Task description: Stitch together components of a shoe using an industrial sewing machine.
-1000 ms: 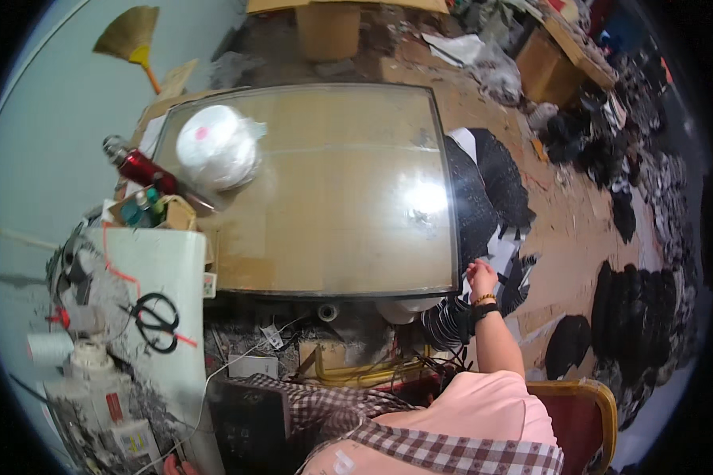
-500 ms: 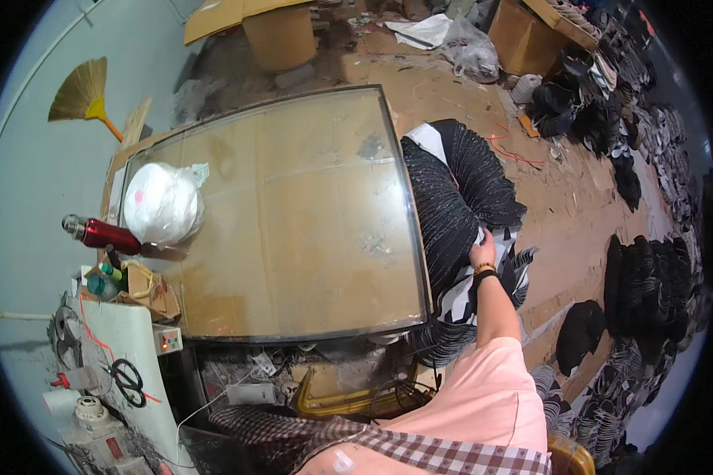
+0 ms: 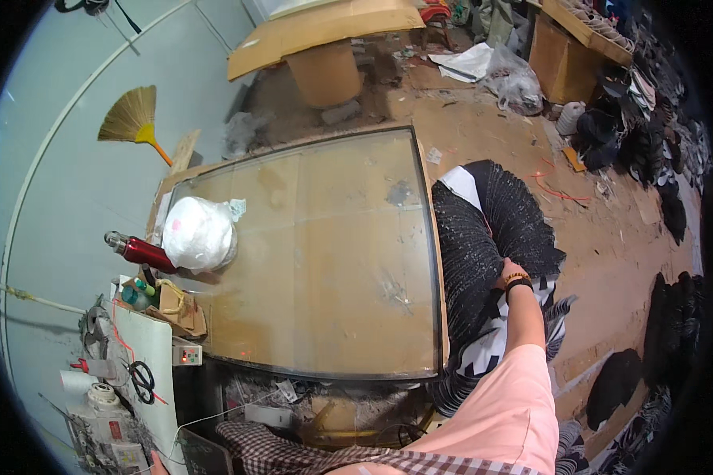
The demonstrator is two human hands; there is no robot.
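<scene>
My right hand [image 3: 513,271], with a beaded bracelet and a black band at the wrist, reaches to the big pile of black cut fabric pieces [image 3: 469,261] on the floor. Its fingers are closed on the edge of these pieces, their tips hidden among the layers. The pieces are fanned in a curved bundle beside the glass-topped table [image 3: 348,261]. White pieces [image 3: 491,344] show in the near part of the pile, and a white patch lies at its far end. At the lower left edge a sliver of skin, perhaps my left hand [image 3: 158,465], shows by the machine; its fingers cannot be made out.
On the table's left stand a white wrapped bundle [image 3: 199,234] and a red bottle [image 3: 146,253]. Black scissors [image 3: 142,382] lie on the white machine table [image 3: 152,348]. More dark fabric stacks [image 3: 673,332] line the right side. Cardboard boxes [image 3: 325,75] stand at the back.
The view has shifted, so the scene sits lower and further right. My right hand has moved from a white piece to the black pieces, slightly farther along the pile.
</scene>
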